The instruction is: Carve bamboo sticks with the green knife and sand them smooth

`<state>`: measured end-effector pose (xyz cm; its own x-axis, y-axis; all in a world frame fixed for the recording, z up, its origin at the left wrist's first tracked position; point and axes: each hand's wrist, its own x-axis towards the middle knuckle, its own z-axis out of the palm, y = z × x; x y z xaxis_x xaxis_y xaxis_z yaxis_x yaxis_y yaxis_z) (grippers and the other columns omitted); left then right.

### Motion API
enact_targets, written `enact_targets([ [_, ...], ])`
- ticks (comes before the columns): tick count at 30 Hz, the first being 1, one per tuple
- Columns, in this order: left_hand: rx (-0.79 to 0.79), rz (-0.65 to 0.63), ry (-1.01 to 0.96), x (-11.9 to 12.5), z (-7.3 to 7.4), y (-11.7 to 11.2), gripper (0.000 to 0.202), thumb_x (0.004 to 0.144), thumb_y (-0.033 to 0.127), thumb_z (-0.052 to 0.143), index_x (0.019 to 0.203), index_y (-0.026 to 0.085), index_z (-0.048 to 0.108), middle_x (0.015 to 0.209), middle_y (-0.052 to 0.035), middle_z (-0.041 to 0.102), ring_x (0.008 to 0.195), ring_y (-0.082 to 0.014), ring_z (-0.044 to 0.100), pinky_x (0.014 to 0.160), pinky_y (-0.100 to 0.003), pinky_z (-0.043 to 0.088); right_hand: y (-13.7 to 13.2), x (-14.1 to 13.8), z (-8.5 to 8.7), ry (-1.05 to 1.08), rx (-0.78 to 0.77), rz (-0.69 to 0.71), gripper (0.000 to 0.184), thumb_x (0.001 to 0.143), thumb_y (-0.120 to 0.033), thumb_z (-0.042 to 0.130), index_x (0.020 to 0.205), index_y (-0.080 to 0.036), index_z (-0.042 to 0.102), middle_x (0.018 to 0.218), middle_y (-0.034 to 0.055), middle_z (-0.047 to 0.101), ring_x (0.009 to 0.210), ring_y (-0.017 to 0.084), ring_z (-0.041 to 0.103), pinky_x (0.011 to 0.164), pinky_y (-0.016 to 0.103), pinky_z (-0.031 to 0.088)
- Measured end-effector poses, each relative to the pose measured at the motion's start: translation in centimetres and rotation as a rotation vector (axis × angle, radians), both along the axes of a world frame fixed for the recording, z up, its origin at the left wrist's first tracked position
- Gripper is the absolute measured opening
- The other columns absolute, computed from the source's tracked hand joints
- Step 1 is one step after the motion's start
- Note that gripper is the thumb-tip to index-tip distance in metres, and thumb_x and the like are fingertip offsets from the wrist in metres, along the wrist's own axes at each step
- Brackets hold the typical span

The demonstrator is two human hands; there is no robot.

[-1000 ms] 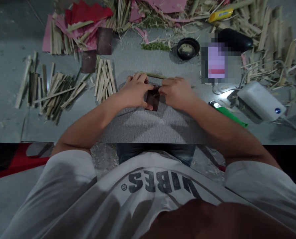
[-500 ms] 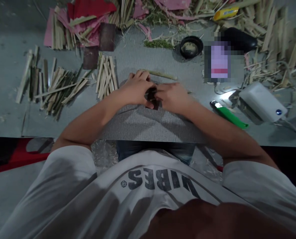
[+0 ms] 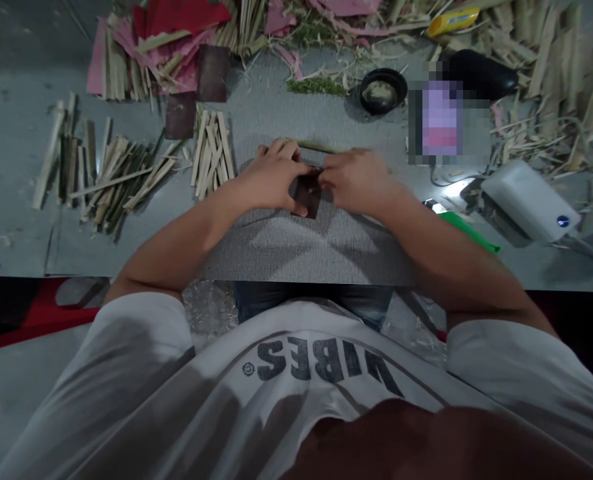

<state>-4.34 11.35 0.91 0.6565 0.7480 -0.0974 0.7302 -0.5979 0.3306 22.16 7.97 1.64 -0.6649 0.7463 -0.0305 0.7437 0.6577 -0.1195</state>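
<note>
My left hand [image 3: 275,175] rests on the grey mat [image 3: 296,257], its thumb and fingers curved around a small dark brown rectangular sheet [image 3: 306,197] and pressing its edges. Close beside it on the right is my right hand [image 3: 359,179], slightly blurred, with fingertips pinched together at the sheet's upper right edge. What those fingertips hold, if anything, is too small to make out. A pale green bamboo stick [image 3: 314,146] lies just beyond both hands, its right end partly covered by my right hand.
To the left lie cut bamboo strips [image 3: 211,153] and a looser pile of sticks [image 3: 119,177]. Two more brown sheets [image 3: 214,73] sit behind. On the right are a black bowl [image 3: 384,92], a green-handled cutter [image 3: 469,230], a white box with a cable [image 3: 531,200] and shavings.
My right hand has shifted slightly right and away from my body, uncovering more of the brown sheet. My left hand stays in place. My right forearm now covers part of the green cutter.
</note>
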Motion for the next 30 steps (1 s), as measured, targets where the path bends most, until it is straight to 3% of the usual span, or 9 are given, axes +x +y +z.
enact_targets([
  [3, 0.008, 0.002, 0.031, 0.3, 0.6, -0.1, 0.088, 0.080, 0.063, 0.120, 0.159, 0.038, 0.093, 0.163, -0.0186, 0.071, 0.166, -0.0616, 0.061, 0.132, -0.076, 0.052, 0.6, 0.8, 0.0, -0.002, 0.027, -0.050, 0.021, 0.111, -0.011, 0.073, 0.112, -0.016, 0.093, 0.120, 0.0182, 0.091, 0.102, 0.032, 0.075, 0.089, 0.047, 0.043],
  [8, -0.027, -0.012, 0.125, 0.7, 1.6, -0.3, 0.071, 0.085, 0.066, 0.118, 0.136, 0.024, 0.092, 0.166, -0.0226, 0.068, 0.165, -0.0594, 0.060, 0.135, -0.077, 0.052, -0.6, -1.3, -0.2, -0.032, -0.015, 0.031, 0.026, 0.115, -0.015, 0.066, 0.110, -0.017, 0.092, 0.127, 0.0200, 0.091, 0.107, 0.036, 0.079, 0.089, 0.048, 0.049],
  [10, -0.029, -0.016, 0.123, 0.5, 1.7, -0.2, 0.069, 0.086, 0.066, 0.118, 0.134, 0.024, 0.090, 0.166, -0.0231, 0.068, 0.164, -0.0585, 0.059, 0.135, -0.077, 0.052, -0.8, -1.7, -0.5, -0.012, -0.030, 0.028, 0.026, 0.116, -0.016, 0.064, 0.114, -0.017, 0.091, 0.130, 0.0206, 0.091, 0.108, 0.037, 0.080, 0.094, 0.049, 0.053],
  [13, -0.037, -0.029, 0.074, 0.2, 1.4, 0.2, 0.083, 0.083, 0.070, 0.119, 0.148, 0.028, 0.089, 0.167, -0.0218, 0.068, 0.168, -0.0603, 0.056, 0.139, -0.077, 0.048, 0.1, -0.1, -1.3, 0.151, -0.060, -0.073, 0.026, 0.116, -0.017, 0.063, 0.124, -0.019, 0.087, 0.130, 0.0197, 0.090, 0.111, 0.037, 0.080, 0.101, 0.050, 0.057],
  [16, -0.055, -0.006, -0.027, 0.1, 0.9, 0.9, 0.096, 0.077, 0.074, 0.121, 0.158, 0.034, 0.087, 0.170, -0.0195, 0.069, 0.172, -0.0609, 0.052, 0.144, -0.077, 0.043, 1.4, 2.2, -2.4, 0.430, -0.141, -0.231, 0.020, 0.120, -0.025, 0.063, 0.127, -0.024, 0.082, 0.120, 0.0149, 0.088, 0.105, 0.036, 0.078, 0.097, 0.049, 0.057],
  [19, -0.058, 0.049, -0.177, 0.4, 0.4, 1.3, 0.084, 0.086, 0.074, 0.116, 0.155, 0.036, 0.088, 0.169, -0.0166, 0.073, 0.171, -0.0549, 0.058, 0.144, -0.072, 0.046, 1.8, 3.2, -2.8, 0.650, -0.229, -0.289, 0.016, 0.122, -0.042, 0.072, 0.115, -0.027, 0.075, 0.105, 0.0100, 0.082, 0.098, 0.032, 0.071, 0.091, 0.047, 0.056],
  [23, -0.075, 0.062, -0.484, 1.0, -0.5, 1.7, 0.050, 0.110, 0.077, 0.091, 0.129, 0.031, 0.090, 0.141, -0.0125, 0.087, 0.141, -0.0391, 0.081, 0.127, -0.061, 0.060, 1.0, 2.6, -2.1, 0.793, -0.306, -0.288, 0.030, 0.118, -0.054, 0.081, 0.105, -0.029, 0.070, 0.096, 0.0063, 0.074, 0.094, 0.029, 0.064, 0.090, 0.046, 0.056],
  [25, -0.091, 0.063, -0.624, 1.2, -1.0, 2.0, 0.055, 0.114, 0.084, 0.080, 0.111, 0.030, 0.087, 0.124, -0.0108, 0.091, 0.122, -0.0332, 0.084, 0.116, -0.059, 0.064, 0.7, 2.3, -1.7, 0.848, -0.338, -0.286, 0.039, 0.117, -0.063, 0.084, 0.102, -0.030, 0.070, 0.093, 0.0047, 0.069, 0.089, 0.027, 0.060, 0.087, 0.045, 0.054],
  [30, -0.150, 0.195, -0.808, 1.1, -1.2, 3.0, 0.075, 0.096, 0.109, 0.080, 0.091, 0.035, 0.076, 0.094, -0.0064, 0.083, 0.091, -0.0283, 0.071, 0.090, -0.059, 0.061, 1.3, 3.3, -2.0, 0.933, -0.483, -0.250, 0.069, 0.113, -0.097, 0.080, 0.100, -0.030, 0.074, 0.086, 0.0023, 0.062, 0.078, 0.024, 0.049, 0.073, 0.042, 0.044],
])
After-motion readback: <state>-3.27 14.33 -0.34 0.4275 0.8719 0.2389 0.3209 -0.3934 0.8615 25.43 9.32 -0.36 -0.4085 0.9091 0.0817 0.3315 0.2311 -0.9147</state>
